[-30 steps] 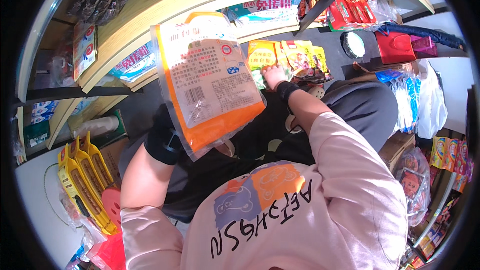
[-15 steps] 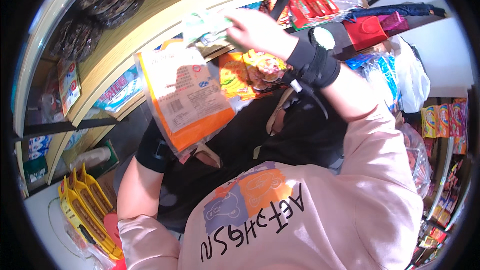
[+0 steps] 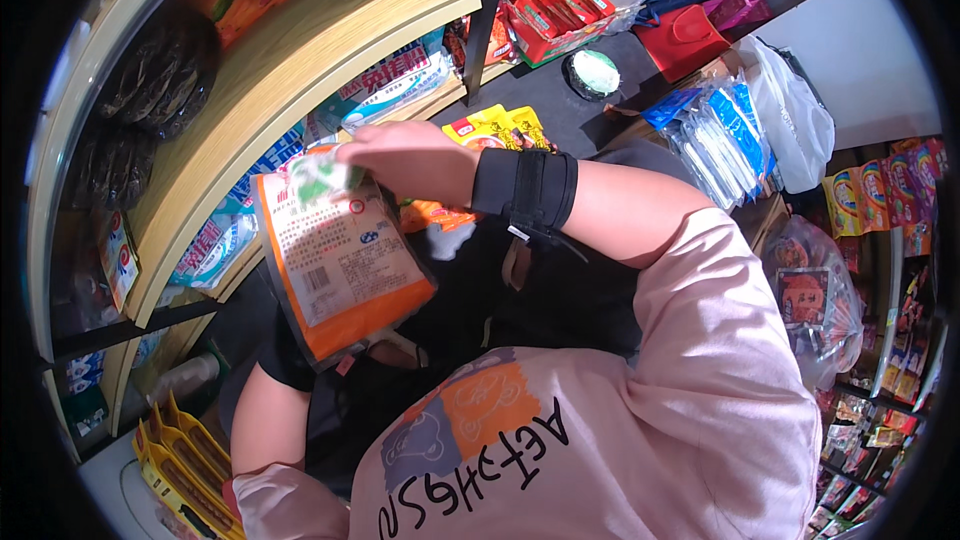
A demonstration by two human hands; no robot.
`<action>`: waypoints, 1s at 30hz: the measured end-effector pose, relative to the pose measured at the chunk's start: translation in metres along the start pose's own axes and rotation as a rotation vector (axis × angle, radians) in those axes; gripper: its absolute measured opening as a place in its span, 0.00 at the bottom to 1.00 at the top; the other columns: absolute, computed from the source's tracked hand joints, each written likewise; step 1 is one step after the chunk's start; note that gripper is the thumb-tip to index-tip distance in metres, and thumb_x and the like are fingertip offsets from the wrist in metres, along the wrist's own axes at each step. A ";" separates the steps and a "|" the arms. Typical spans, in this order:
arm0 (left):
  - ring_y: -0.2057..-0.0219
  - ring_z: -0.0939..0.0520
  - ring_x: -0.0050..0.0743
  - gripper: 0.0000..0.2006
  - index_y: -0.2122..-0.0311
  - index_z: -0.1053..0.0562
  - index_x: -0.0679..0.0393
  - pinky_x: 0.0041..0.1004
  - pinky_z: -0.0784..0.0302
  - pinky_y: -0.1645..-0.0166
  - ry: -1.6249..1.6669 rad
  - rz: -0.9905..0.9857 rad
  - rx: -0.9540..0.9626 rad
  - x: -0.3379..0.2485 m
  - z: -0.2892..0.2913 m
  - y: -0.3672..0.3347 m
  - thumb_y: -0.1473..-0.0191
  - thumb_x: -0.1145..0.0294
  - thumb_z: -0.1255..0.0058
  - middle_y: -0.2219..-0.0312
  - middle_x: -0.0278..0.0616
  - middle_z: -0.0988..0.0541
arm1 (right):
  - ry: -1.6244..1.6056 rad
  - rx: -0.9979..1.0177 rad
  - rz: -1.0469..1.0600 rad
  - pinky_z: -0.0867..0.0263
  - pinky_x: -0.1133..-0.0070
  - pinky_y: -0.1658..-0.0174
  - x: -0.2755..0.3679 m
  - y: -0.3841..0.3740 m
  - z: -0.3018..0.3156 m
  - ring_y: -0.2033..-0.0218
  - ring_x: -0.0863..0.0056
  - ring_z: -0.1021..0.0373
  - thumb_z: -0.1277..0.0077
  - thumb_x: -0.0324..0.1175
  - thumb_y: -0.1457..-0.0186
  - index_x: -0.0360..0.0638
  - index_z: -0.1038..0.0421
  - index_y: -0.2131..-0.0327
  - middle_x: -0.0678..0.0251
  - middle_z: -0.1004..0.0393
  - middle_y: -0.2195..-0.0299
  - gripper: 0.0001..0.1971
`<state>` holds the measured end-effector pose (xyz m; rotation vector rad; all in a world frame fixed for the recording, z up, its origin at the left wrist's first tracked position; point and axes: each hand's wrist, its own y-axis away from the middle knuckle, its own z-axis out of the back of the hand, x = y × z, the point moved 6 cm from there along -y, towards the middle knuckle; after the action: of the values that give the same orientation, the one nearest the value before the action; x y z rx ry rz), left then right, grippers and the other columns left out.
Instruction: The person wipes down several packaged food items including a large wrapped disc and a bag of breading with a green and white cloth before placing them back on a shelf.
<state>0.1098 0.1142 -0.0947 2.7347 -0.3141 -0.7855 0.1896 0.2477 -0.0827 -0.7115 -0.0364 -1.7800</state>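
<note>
A flat plastic food package [image 3: 350,270], orange with a white panel of print, is held up in front of my knees. My left hand is hidden behind it; only the black wristband [image 3: 287,348] and forearm show at its lower left. My right hand [image 3: 405,162] is closed around a crumpled green-and-white cloth or wipe [image 3: 325,178], slightly blurred, which lies against the upper part of the package. Beyond my right wrist, yellow food packets [image 3: 500,127] lie low down, and an orange packet [image 3: 440,215] shows below that wrist.
A curved wooden shelf [image 3: 330,50] runs along the left, with blue-and-white packs [image 3: 400,80] under it. Beyond are a red box of packets [image 3: 562,15], a round green-and-white item [image 3: 593,73] and a red bag [image 3: 685,43]. A white plastic bag [image 3: 785,120] stands right.
My right hand has come down and left with the green-and-white cloth, from beyond the package onto its upper part. The view has shifted, and the package sits slightly lower and further left.
</note>
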 end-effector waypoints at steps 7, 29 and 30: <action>0.47 0.32 0.47 0.31 0.38 0.47 0.56 0.44 0.31 0.47 0.006 0.019 0.009 0.010 -0.001 -0.014 0.42 0.53 0.58 0.44 0.52 0.38 | -0.099 -0.269 -0.114 0.33 0.65 0.61 -0.024 -0.013 0.033 0.64 0.57 0.30 0.57 0.26 0.50 0.44 0.32 0.58 0.57 0.28 0.66 0.14; 0.48 0.31 0.47 0.31 0.38 0.47 0.57 0.43 0.31 0.47 -0.014 -0.117 0.002 -0.031 -0.002 0.002 0.42 0.53 0.58 0.44 0.52 0.38 | -0.061 -0.273 0.724 0.30 0.78 0.65 0.133 0.024 0.070 0.57 0.68 0.31 0.51 0.35 0.54 0.52 0.32 0.57 0.62 0.32 0.56 0.16; 0.48 0.31 0.47 0.31 0.38 0.47 0.57 0.43 0.31 0.47 -0.013 -0.100 0.013 -0.030 -0.004 -0.002 0.42 0.53 0.58 0.44 0.52 0.38 | -0.018 -0.289 0.807 0.30 0.78 0.65 0.131 0.029 0.065 0.56 0.68 0.31 0.51 0.35 0.54 0.52 0.32 0.58 0.63 0.32 0.56 0.16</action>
<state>0.0875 0.1254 -0.0774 2.7764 -0.1872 -0.8295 0.2234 0.1485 0.0234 -0.7991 0.4467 -1.0072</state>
